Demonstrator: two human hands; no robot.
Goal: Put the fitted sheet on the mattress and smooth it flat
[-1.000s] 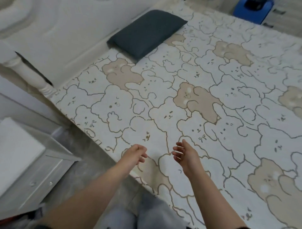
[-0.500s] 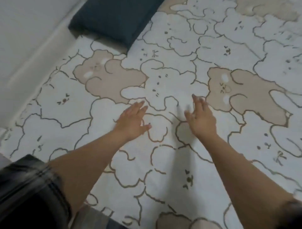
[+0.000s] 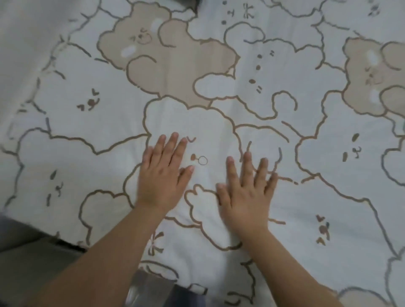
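The fitted sheet point(image 3: 306, 197), white with beige bear outlines, covers the mattress and fills almost the whole view. My left hand point(image 3: 163, 175) lies palm down on it near the middle, fingers spread and pointing away from me. My right hand point(image 3: 246, 190) lies flat on the sheet just to the right, also palm down with fingers apart. Neither hand holds any cloth. The sheet around the hands looks flat, with a faint fold line across the brown bear point(image 3: 175, 59) above.
The near edge of the bed point(image 3: 65, 238) runs along the lower left, with grey floor point(image 3: 32, 263) beyond it. A sliver of the dark pillow point(image 3: 188, 2) shows at the top edge.
The view has moved much closer to the bed. Both hands went from hovering over the sheet's edge to pressing flat on it, side by side.
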